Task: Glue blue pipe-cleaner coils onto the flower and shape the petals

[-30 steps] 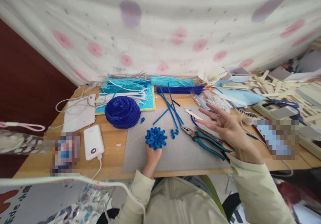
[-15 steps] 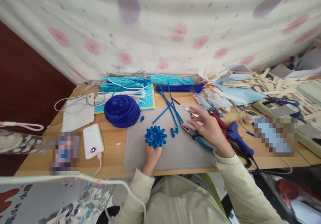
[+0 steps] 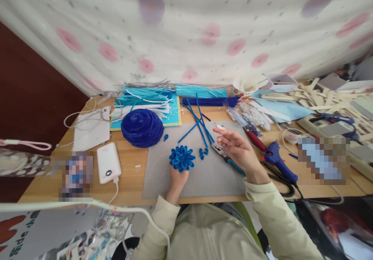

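A blue flower of looped pipe-cleaner petals (image 3: pixel 182 158) rests on top of my left hand (image 3: pixel 177 180), whose fingers are wrapped beneath it and mostly hidden by the petals. My right hand (image 3: pixel 236 147) hovers over the pliers (image 3: pixel 229 161) with teal handles, fingers stretched out and slightly apart, holding nothing that I can see. Small blue loops (image 3: pixel 203 153) lie between the two hands on the grey cutting mat (image 3: pixel 163 182). Behind them, several blue pipe cleaners (image 3: pixel 199 124) cross one another. One more blue loop (image 3: pixel 166 137) lies near the dark blue dome (image 3: pixel 142 128).
A blue glue gun (image 3: pixel 276 161) lies at the right with its cable. Bundles of pipe cleaners (image 3: pixel 201 91) line the back, beside a paper cup (image 3: pixel 243 87). Wooden sticks (image 3: pixel 320 93) are piled at the back right. A white power bank (image 3: pixel 108 163) is at the left.
My right hand has moved slightly left, and its fingers have straightened. My left hand keeps the flower in nearly the same spot. The view has shifted a little.
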A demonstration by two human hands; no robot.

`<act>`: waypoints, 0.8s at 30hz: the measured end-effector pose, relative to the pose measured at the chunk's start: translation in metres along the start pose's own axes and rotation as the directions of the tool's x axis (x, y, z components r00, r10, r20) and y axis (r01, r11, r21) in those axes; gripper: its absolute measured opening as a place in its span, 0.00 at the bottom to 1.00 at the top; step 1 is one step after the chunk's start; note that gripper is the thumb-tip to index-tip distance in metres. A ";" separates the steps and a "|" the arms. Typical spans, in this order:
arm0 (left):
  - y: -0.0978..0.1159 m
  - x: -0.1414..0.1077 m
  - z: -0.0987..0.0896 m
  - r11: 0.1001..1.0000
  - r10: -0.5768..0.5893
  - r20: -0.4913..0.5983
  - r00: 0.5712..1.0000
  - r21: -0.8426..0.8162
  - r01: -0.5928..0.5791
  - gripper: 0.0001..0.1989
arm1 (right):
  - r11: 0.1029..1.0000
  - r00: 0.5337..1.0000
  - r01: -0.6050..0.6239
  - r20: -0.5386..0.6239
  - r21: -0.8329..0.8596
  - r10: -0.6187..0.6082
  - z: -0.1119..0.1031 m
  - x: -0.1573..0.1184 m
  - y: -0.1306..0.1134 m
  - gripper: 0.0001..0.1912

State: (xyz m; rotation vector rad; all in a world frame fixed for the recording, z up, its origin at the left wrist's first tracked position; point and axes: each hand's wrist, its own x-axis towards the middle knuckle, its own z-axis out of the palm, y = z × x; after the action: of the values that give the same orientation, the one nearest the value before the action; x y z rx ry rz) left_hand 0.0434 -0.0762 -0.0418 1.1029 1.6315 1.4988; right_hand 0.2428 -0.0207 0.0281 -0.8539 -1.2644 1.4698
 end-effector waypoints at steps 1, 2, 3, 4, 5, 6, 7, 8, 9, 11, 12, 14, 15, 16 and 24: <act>0.000 0.000 0.000 1.000 -0.007 -0.004 1.000 0.006 0.007 0.15 | 1.000 1.000 -0.005 -0.006 -0.010 0.004 0.001 -0.001 -0.002 0.18; 0.001 0.000 0.000 1.000 -0.015 -0.011 1.000 0.011 0.015 0.15 | 0.999 1.000 -0.014 -0.018 -0.029 0.014 0.001 -0.001 -0.004 0.16; 0.001 0.000 0.000 1.000 -0.022 -0.018 1.000 0.014 0.022 0.14 | 0.998 0.999 -0.035 -0.037 -0.055 0.032 0.001 -0.001 -0.007 0.16; 0.001 0.000 0.000 1.000 -0.026 -0.020 0.999 0.016 0.026 0.14 | 0.995 0.996 -0.063 -0.066 -0.079 0.058 0.001 -0.001 -0.009 0.16; 0.001 -0.001 0.000 1.000 -0.025 -0.020 0.999 0.019 0.025 0.13 | 0.991 0.991 -0.093 -0.101 -0.096 0.083 -0.001 -0.002 -0.010 0.16; 0.000 -0.001 0.000 1.000 -0.022 -0.019 1.000 0.022 0.022 0.13 | 0.987 0.985 -0.115 -0.141 -0.111 0.099 -0.003 -0.002 -0.012 0.17; 0.000 -0.001 0.000 0.999 -0.021 -0.021 1.000 0.027 0.021 0.13 | 0.983 0.979 -0.125 -0.180 -0.130 0.101 -0.005 -0.002 -0.013 0.17; -0.001 -0.001 0.000 0.999 -0.024 -0.027 0.999 0.032 0.025 0.13 | 0.981 0.973 -0.123 -0.213 -0.150 0.090 -0.008 -0.003 -0.013 0.17; -0.001 -0.001 0.000 0.999 -0.032 -0.031 0.999 0.036 0.033 0.14 | 0.980 0.968 -0.112 -0.242 -0.166 0.070 -0.011 -0.003 -0.014 0.17; -0.003 0.000 0.000 0.998 -0.053 -0.036 0.998 0.035 0.054 0.15 | 0.981 0.959 -0.091 -0.280 -0.172 0.040 -0.014 -0.004 -0.014 0.17; -0.004 0.000 0.000 0.998 -0.056 -0.032 0.998 0.031 0.057 0.15 | 0.984 0.955 -0.089 -0.293 -0.153 0.041 -0.015 -0.005 -0.015 0.17; -0.005 0.000 0.000 0.999 -0.036 -0.014 0.999 0.027 0.036 0.17 | 0.992 0.946 -0.102 -0.316 -0.076 0.073 -0.015 -0.006 -0.016 0.17; -0.006 0.000 -0.001 0.999 -0.018 -0.003 1.000 0.031 0.018 0.17 | 0.994 0.941 -0.110 -0.326 -0.028 0.095 -0.014 -0.007 -0.018 0.18; -0.007 0.000 -0.001 0.999 -0.002 0.004 1.000 0.036 0.002 0.18 | 0.993 0.937 -0.117 -0.329 0.023 0.118 -0.012 -0.007 -0.019 0.20; -0.008 -0.001 -0.002 0.996 0.043 0.032 0.999 0.075 -0.045 0.17 | 0.965 0.975 -0.091 -0.174 0.244 0.136 0.000 -0.008 -0.021 0.36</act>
State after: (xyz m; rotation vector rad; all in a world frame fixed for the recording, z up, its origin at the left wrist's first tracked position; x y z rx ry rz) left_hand 0.0410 -0.0781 -0.0491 1.2043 1.6648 1.4510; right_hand 0.2493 -0.0284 0.0481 -0.8948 -0.8924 1.5539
